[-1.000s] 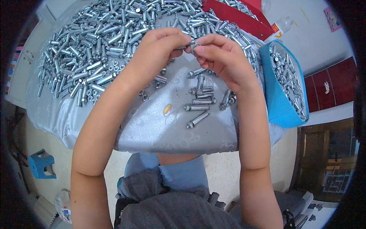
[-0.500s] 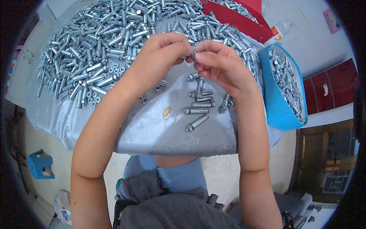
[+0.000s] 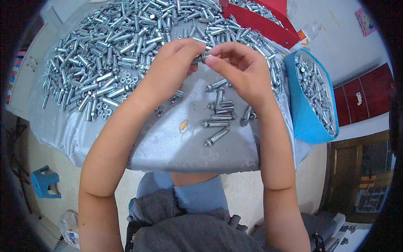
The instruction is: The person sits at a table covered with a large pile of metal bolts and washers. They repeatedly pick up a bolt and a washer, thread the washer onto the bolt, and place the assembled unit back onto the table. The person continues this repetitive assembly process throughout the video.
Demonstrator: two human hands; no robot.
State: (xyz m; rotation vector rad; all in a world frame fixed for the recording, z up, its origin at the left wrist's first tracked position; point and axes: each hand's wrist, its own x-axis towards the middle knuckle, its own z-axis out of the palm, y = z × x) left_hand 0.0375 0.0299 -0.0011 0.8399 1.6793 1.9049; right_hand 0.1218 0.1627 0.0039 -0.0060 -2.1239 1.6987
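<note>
My left hand [image 3: 171,65] is closed around a silver expansion anchor bolt [image 3: 203,58], whose shank is mostly hidden by the fingers. At the bolt's end, the thumb and fingertips of my right hand [image 3: 247,71] pinch a small ring-like part, perhaps its nut or washer. Beneath my hands, several anchor bolts [image 3: 219,123] with nuts on them lie in a loose group on the silvery tablecloth [image 3: 172,153]. Loose hex nuts [image 3: 105,110] lie near my left forearm, at the near edge of a wide heap of anchor bolts [image 3: 113,46].
A blue fabric bin [image 3: 304,113] full of anchor bolts stands at the right, with a red box [image 3: 268,27] of more bolts behind it. Beside them is a clear bottle [image 3: 310,31]. A small yellow piece [image 3: 183,124] lies on the cloth. A blue stool [image 3: 44,181] stands on the floor at left.
Both hands have shifted slightly left together. My right fingers have changed their grip at the bolt's end, and more of that end now shows.
</note>
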